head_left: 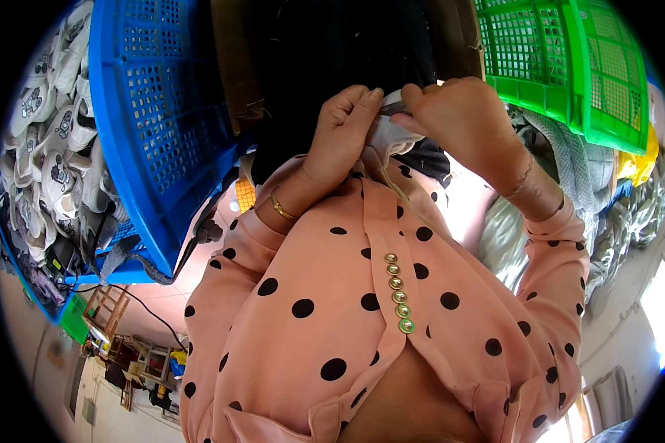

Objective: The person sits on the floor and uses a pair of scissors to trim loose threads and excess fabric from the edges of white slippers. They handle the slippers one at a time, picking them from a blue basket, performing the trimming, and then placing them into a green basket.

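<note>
Close in front of my chest, both hands work on a small off-white fabric piece (393,137) with a pale strip along its top. My left hand (340,131) is closed, pinching the piece's left edge between thumb and forefinger. From the other side my right hand (462,122) curls over it, thumb and forefinger closed at the strip. Most of the piece hangs below the fingers, and its exact kind cannot be told. Black cloth (295,81) lies over my lap behind the hands.
At the left stands a blue plastic crate (151,96), beside a heap of white shoe uppers (55,140). A green plastic basket (547,92) is at the upper right, above grey cloth (569,162). Brown cardboard (238,70) edges the black cloth. A dark strap (155,273) hangs by the crate.
</note>
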`<state>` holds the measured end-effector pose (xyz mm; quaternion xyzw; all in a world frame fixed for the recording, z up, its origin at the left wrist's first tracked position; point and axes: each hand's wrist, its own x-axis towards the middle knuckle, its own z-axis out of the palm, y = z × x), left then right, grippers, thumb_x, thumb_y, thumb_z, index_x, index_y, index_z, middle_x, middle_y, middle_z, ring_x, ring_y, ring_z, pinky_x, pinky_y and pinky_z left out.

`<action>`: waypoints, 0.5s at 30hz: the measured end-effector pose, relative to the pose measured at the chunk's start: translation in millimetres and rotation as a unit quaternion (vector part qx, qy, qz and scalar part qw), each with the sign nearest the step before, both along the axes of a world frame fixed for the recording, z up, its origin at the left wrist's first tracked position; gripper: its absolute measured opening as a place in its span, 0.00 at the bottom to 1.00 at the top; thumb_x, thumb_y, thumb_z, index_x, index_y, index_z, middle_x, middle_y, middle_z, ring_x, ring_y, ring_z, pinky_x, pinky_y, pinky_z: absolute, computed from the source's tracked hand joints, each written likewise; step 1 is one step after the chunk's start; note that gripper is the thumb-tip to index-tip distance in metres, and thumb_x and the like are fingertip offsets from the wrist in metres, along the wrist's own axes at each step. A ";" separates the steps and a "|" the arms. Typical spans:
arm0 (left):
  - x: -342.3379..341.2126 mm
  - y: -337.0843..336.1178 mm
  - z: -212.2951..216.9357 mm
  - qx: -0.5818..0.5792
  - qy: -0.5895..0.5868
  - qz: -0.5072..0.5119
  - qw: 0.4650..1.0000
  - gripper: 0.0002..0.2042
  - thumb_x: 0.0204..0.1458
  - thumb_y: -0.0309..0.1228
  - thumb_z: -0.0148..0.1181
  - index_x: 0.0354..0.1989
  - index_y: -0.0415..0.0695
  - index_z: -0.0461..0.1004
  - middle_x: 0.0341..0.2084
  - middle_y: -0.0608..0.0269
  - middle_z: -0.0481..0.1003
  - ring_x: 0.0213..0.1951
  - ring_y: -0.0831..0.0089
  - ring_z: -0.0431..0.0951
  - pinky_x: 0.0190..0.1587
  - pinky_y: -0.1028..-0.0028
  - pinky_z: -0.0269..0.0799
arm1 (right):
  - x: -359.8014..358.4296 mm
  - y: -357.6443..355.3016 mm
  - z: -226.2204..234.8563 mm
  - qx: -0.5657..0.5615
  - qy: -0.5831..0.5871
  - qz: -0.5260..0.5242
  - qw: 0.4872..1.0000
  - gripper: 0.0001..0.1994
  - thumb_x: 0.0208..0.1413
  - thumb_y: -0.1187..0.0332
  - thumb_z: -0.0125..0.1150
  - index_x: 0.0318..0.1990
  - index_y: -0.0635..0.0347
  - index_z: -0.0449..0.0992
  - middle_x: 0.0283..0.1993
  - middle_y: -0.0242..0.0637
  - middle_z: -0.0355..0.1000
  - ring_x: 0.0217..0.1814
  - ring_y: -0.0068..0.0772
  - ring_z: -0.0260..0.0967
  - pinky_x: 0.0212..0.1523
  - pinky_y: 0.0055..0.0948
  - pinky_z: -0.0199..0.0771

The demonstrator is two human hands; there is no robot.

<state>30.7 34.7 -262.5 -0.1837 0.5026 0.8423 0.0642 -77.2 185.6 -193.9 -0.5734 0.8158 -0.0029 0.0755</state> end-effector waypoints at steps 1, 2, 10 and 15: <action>0.0 -1.7 -1.4 -0.009 -0.003 -0.002 1.000 0.16 0.64 0.32 0.51 0.21 0.46 0.66 0.17 0.78 0.60 0.21 0.89 0.56 0.22 0.82 0.52 | -0.3 -1.5 -0.7 -0.001 0.007 0.015 1.000 0.19 0.59 0.52 0.54 0.25 0.58 0.69 0.14 0.34 0.66 0.20 0.37 0.71 0.20 0.32 0.66; 0.6 -3.1 -3.1 -0.016 -0.006 -0.006 1.000 0.15 0.63 0.30 0.52 0.21 0.45 0.66 0.18 0.76 0.62 0.22 0.88 0.58 0.23 0.82 0.54 | -1.7 -1.3 -2.8 0.008 0.011 0.016 1.000 0.19 0.59 0.52 0.54 0.25 0.58 0.69 0.13 0.34 0.66 0.19 0.37 0.71 0.19 0.32 0.66; 23.0 -47.9 8.5 -0.620 0.136 -0.030 0.772 0.29 0.46 0.20 0.61 0.59 0.59 0.71 0.60 0.53 0.65 0.63 0.52 0.59 0.64 0.56 0.52 | -4.2 -2.8 -42.1 -0.061 0.045 -0.058 0.995 0.19 0.60 0.49 0.52 0.27 0.54 0.72 0.14 0.34 0.68 0.17 0.36 0.71 0.15 0.30 0.65; 60.3 -41.6 12.7 -0.589 0.116 -0.130 0.789 0.28 0.40 0.22 0.67 0.54 0.50 0.72 0.56 0.57 0.69 0.61 0.56 0.63 0.63 0.58 0.51 | -6.2 -13.8 -50.0 -0.059 0.045 -0.085 0.994 0.20 0.60 0.47 0.52 0.27 0.53 0.72 0.14 0.33 0.69 0.16 0.36 0.70 0.15 0.31 0.66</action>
